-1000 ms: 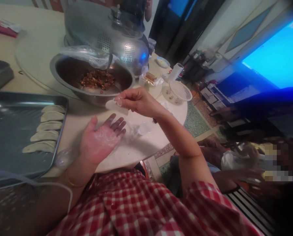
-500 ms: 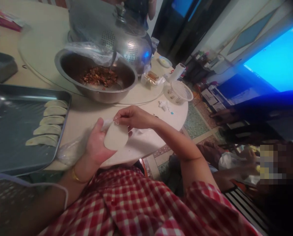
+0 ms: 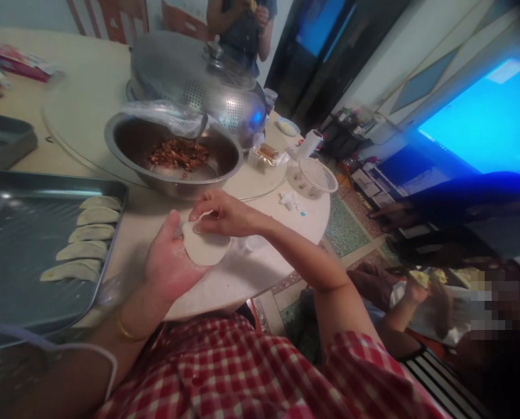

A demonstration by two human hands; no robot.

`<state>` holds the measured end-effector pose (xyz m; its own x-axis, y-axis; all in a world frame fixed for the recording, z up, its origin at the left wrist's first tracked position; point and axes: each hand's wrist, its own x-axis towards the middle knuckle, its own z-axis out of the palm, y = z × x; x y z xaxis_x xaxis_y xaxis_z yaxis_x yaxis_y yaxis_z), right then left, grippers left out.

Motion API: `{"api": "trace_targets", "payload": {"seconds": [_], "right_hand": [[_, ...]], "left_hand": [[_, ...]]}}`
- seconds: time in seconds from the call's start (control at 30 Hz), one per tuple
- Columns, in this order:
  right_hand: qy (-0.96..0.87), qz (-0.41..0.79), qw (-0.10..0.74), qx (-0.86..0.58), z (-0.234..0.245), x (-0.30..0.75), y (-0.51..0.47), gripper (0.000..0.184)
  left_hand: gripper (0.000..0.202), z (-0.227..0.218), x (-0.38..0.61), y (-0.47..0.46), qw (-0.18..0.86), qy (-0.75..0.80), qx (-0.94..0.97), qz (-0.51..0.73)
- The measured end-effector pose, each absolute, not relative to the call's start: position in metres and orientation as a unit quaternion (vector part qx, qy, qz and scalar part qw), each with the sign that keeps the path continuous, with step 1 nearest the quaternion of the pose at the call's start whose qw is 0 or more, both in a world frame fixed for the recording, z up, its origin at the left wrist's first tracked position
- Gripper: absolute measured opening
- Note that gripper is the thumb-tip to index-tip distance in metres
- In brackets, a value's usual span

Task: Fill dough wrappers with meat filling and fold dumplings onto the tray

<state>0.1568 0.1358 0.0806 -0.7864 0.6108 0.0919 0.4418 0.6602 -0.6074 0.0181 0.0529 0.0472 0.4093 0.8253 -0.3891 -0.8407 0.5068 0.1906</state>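
Observation:
A round, pale dumpling wrapper lies across the palm and fingers of my left hand, whose thumb sticks up beside it. With bent fingers, my right hand pinches or presses the wrapper's upper edge; the fingertips are partly hidden. Just beyond both hands stands a metal bowl holding brown chopped filling, a spoon handle and a plastic film at its rim. Several folded dumplings sit in a column along the right side of the dark tray on my left.
Behind the bowl is a large domed metal lid. A white plastic basket, a roll and crumpled tissue lie at the table's right edge. One person stands across the table; another person sits at right holding food.
My right hand has shifted slightly left and over the wrapper, which now lies flatter on my left palm. The view has tilted up a little.

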Motion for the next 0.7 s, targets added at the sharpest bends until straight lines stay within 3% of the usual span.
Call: {"api": "trace_targets", "payload": {"seconds": [0.13, 0.33, 0.47, 0.63, 0.7], "right_hand": [[-0.868, 0.399, 0.141, -0.26, 0.072, 0.161, 0.155, 0.007], [-0.871, 0.4, 0.153, -0.24, 0.071, 0.154, 0.16, 0.005], [-0.898, 0.295, 0.171, -0.277, 0.081, 0.151, 0.151, 0.013], [-0.879, 0.178, 0.269, -0.351, 0.119, 0.16, 0.176, 0.017], [-0.861, 0.128, 0.245, -0.428, 0.132, 0.16, 0.206, 0.019]], "left_hand": [[0.066, 0.048, 0.018, 0.06, 0.843, 0.202, -0.027, 0.497], [0.064, 0.045, 0.019, 0.068, 0.854, 0.177, -0.059, 0.486], [0.059, 0.045, 0.014, 0.071, 0.836, 0.172, -0.068, 0.517], [0.044, 0.052, 0.007, 0.072, 0.813, 0.203, -0.052, 0.544], [0.043, 0.055, 0.004, 0.073, 0.808, 0.231, -0.044, 0.54]]}}
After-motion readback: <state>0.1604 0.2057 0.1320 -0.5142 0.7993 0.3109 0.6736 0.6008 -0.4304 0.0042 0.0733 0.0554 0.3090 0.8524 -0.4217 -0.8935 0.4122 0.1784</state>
